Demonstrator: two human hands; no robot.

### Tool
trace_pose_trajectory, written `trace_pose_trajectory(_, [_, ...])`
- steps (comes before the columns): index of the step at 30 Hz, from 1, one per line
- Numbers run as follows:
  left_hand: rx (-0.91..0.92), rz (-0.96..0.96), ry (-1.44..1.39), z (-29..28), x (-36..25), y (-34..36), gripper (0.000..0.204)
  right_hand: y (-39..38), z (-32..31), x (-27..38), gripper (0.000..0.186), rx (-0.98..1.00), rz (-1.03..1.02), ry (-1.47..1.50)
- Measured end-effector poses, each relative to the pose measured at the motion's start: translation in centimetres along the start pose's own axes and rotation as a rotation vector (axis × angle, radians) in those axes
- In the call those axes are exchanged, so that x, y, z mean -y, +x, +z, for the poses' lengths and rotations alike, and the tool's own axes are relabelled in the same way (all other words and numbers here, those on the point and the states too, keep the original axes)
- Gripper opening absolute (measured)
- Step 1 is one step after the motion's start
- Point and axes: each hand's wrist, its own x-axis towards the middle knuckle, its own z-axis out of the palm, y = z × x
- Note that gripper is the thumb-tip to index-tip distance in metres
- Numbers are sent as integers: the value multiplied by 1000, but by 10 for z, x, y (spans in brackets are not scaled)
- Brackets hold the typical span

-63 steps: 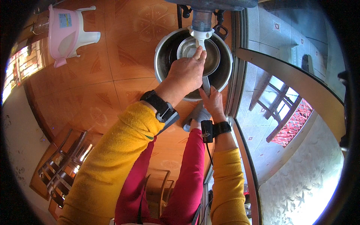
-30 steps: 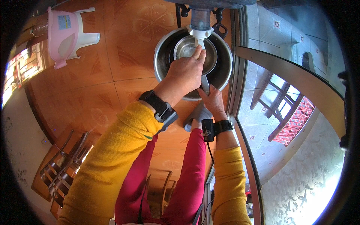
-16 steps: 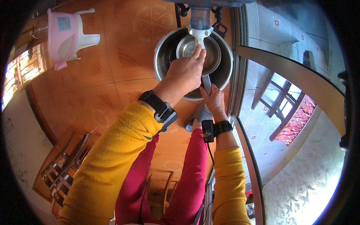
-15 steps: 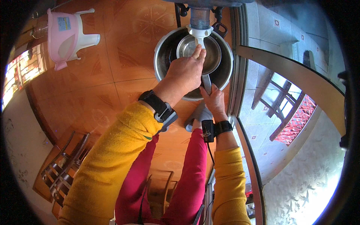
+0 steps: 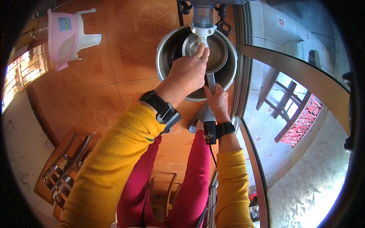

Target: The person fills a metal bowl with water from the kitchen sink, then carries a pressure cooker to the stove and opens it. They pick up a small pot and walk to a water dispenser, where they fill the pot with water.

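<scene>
A blue water jug (image 5: 202, 16) hangs neck down at the top, with a white tap (image 5: 203, 31) on its mouth. My left hand (image 5: 185, 74) reaches up to this tap, its fingertips closed at the lower spout. Directly below, a round metal dipper (image 5: 218, 55) sits over the inside of a large metal pot (image 5: 161, 55). My right hand (image 5: 218, 100) grips the dipper's straight handle near the pot's front rim. My left hand hides part of the dipper and the pot. Some liquid seems to be in the dipper, though its level is unclear.
A sliding door frame (image 5: 243, 76) runs close along the pot's right side. Far left lies a pink and white plastic stool (image 5: 66, 38). Wooden chairs (image 5: 66, 171) stand at lower left. My grey shoe (image 5: 203, 114) is just in front of the pot.
The dipper has shifted slightly to the right beneath the tap, along with my right hand's grip. My left hand stays at the tap.
</scene>
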Motion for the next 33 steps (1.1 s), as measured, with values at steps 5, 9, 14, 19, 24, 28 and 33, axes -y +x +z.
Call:
trace_pose_trajectory(5, [29,-11,-5,0,-1,0,68,1,5,-1,41,-50,-14,8])
trace_pose_trajectory(9, [-57,-38,-33,3,-2,-2,66,1,6,-1,42,-52,21,4])
trace_pose_trajectory(14, [-75,-33,-22,4,-2,-2,66,1,6,1,42,-68,13,4])
trace_pose_trajectory(19, [26,0,17,0,-1,0,69,-1,6,0,41,-94,-7,25])
trace_pose_trajectory(24, [22,5,23,-3,-1,-1,69,0,6,-3,39,-107,-44,33])
trace_pose_trajectory(28, [43,-3,20,-5,-2,-1,69,3,8,-6,41,-110,-62,23])
trace_pose_trajectory(33, [30,-2,15,-3,-1,0,69,3,9,-7,42,-100,-53,21])
